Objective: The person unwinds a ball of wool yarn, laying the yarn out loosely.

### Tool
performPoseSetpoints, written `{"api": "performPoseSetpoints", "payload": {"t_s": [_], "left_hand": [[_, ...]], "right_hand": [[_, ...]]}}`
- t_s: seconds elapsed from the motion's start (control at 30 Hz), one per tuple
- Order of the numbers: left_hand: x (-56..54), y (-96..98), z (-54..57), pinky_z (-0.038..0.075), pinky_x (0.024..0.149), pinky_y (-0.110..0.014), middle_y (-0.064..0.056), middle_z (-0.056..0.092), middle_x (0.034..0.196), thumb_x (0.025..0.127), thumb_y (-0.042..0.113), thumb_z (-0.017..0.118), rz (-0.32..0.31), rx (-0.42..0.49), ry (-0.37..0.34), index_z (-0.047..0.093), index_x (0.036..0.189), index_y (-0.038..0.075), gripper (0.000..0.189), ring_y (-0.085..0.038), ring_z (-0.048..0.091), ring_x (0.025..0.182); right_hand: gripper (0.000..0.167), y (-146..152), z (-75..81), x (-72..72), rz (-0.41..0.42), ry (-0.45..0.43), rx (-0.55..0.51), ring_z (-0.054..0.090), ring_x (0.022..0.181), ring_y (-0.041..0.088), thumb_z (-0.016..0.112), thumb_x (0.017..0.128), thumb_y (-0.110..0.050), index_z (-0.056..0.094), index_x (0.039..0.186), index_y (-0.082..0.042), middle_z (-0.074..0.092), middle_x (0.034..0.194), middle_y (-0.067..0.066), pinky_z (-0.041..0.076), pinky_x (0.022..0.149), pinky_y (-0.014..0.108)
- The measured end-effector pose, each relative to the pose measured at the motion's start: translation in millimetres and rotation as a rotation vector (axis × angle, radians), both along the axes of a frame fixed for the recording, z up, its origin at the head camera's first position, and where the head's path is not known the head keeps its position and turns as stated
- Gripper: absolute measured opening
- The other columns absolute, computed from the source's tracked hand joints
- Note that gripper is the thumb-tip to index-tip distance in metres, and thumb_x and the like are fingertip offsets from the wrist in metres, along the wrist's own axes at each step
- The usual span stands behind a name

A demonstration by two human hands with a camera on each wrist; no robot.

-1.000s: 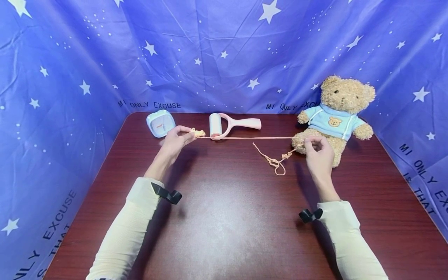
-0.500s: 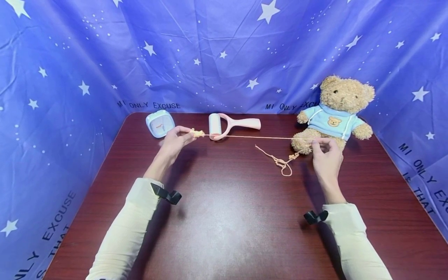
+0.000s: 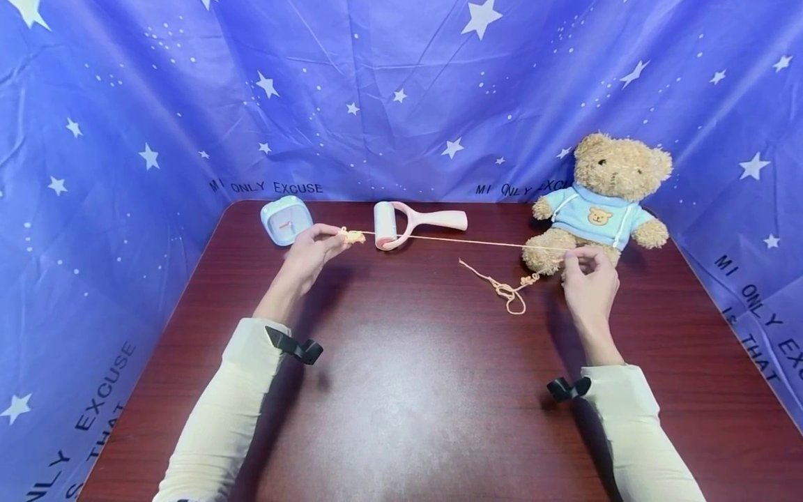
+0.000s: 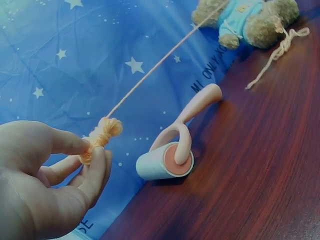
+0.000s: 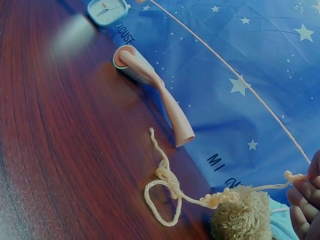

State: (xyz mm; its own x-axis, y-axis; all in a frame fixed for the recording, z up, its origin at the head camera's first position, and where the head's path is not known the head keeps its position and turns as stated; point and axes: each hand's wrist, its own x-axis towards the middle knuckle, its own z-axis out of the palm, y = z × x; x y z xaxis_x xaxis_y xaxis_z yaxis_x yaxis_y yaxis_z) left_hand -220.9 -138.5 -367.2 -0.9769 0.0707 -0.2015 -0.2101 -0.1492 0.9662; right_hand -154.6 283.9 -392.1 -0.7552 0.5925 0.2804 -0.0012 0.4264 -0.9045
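A thin peach cord (image 3: 467, 241) stretches taut between both hands above the table. My left hand (image 3: 307, 256) pinches a small wound bundle of the cord (image 4: 102, 137) between thumb and fingers. On the other side, my right hand (image 3: 591, 282) pinches the cord in front of the teddy bear's legs. From the right fingers a knotted, looped tail of cord (image 5: 170, 187) trails down to the left, ending in a loose tip. Part of the right hand is cut off in the right wrist view.
Behind the cord lies a pink-handled lint roller (image 3: 436, 221). A light blue square clock (image 3: 286, 220) stands at the back left, close to the left hand. The teddy bear (image 3: 611, 188) in a blue sweater sits at the back right. A starry blue curtain (image 3: 376, 139) surrounds the table (image 3: 401, 390).
My right hand has moved a little to the right, and the knotted tail with it. My left hand keeps its hold and has risen slightly, tilting the taut cord.
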Motion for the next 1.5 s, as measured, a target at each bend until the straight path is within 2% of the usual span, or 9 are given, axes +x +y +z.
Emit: {"api": "performPoseSetpoints", "payload": {"t_s": [0.27,0.47,0.57,0.7,0.8,0.9,1.1,1.2,1.5], "left_hand": [[-1.3,-1.8,2.6,0.054,0.090,-0.018,-0.008,0.051,0.106,0.093,-0.007,0.051,-0.001,0.104,-0.005,0.049,0.098,0.004,0.012,-0.008,0.066,0.084],[-2.3,-1.5,1.9,0.054,0.092,-0.020,-0.008,0.051,0.106,0.093,-0.007,0.050,-0.007,0.084,0.006,0.050,0.097,0.004,0.011,-0.007,0.065,0.084],[-2.7,-0.2,1.3,0.053,0.094,-0.021,-0.007,0.051,0.106,0.093,-0.007,0.050,-0.011,0.077,0.013,0.050,0.097,0.004,0.011,-0.006,0.064,0.084],[-3.1,2.7,0.5,0.054,0.093,-0.021,-0.007,0.053,0.103,0.093,-0.007,0.051,-0.017,0.073,0.020,0.050,0.097,0.003,0.011,-0.008,0.064,0.085],[-2.0,5.1,0.8,0.054,0.092,-0.021,-0.007,0.055,0.100,0.093,-0.008,0.052,-0.033,0.056,0.026,0.051,0.098,0.003,0.012,-0.008,0.064,0.084],[-0.4,7.8,1.7,0.054,0.092,-0.021,-0.006,0.055,0.100,0.092,-0.008,0.051,-0.063,0.038,0.037,0.051,0.098,0.003,0.013,-0.008,0.064,0.084],[0.7,13.3,1.8,0.051,0.100,-0.029,-0.008,0.055,0.101,0.092,-0.008,0.053,-0.129,0.011,0.046,0.051,0.100,0.002,0.013,-0.008,0.063,0.086],[0.9,15.0,0.8,0.053,0.097,-0.027,-0.008,0.055,0.100,0.092,-0.008,0.053,-0.145,0.003,0.049,0.051,0.101,0.000,0.013,-0.009,0.063,0.086],[3.1,16.9,-1.0,0.054,0.096,-0.028,-0.006,0.058,0.097,0.093,-0.006,0.053,-0.154,-0.027,0.052,0.051,0.101,0.001,0.011,-0.008,0.064,0.084]], "right_hand": [[0.006,3.9,-2.1,1.1,-0.003,-0.031,-0.026,0.056,0.055,-0.006,0.061,0.088,-0.017,0.062,0.083,-0.021,0.061,0.063,-0.022,0.046,0.051,0.007],[0.008,4.7,-10.7,2.8,0.025,-0.097,0.126,0.050,0.062,-0.012,0.057,0.088,-0.019,0.065,0.087,-0.016,0.054,0.066,-0.027,0.038,0.065,0.009],[0.014,3.9,-19.1,4.3,0.107,-0.125,0.247,0.048,0.066,-0.009,0.058,0.089,-0.017,0.066,0.093,-0.006,0.060,0.075,-0.012,0.039,0.067,0.011],[0.013,1.8,-30.4,5.4,0.258,-0.146,0.425,0.056,0.073,0.010,0.058,0.090,-0.012,0.065,0.094,-0.002,0.066,0.084,0.012,0.044,0.069,0.023],[0.009,-1.2,-36.4,5.4,0.347,-0.146,0.527,0.060,0.074,0.026,0.059,0.089,-0.010,0.065,0.091,-0.003,0.068,0.083,0.016,0.045,0.069,0.035],[0.007,-5.0,-40.1,5.3,0.401,-0.162,0.579,0.062,0.074,0.029,0.062,0.088,-0.009,0.065,0.090,-0.004,0.068,0.081,0.013,0.045,0.068,0.040],[0.007,-11.5,-42.2,5.8,0.446,-0.213,0.595,0.062,0.076,0.027,0.063,0.088,-0.011,0.066,0.091,-0.006,0.068,0.084,0.012,0.047,0.069,0.041],[0.008,-12.6,-41.2,6.4,0.459,-0.219,0.581,0.063,0.078,0.028,0.063,0.088,-0.011,0.065,0.093,-0.006,0.068,0.086,0.013,0.047,0.070,0.042],[0.011,-31.8,-25.2,1.3,0.459,-0.136,0.519,0.061,0.079,0.026,0.063,0.088,-0.010,0.065,0.098,-0.004,0.068,0.089,0.013,0.045,0.072,0.035]]}}
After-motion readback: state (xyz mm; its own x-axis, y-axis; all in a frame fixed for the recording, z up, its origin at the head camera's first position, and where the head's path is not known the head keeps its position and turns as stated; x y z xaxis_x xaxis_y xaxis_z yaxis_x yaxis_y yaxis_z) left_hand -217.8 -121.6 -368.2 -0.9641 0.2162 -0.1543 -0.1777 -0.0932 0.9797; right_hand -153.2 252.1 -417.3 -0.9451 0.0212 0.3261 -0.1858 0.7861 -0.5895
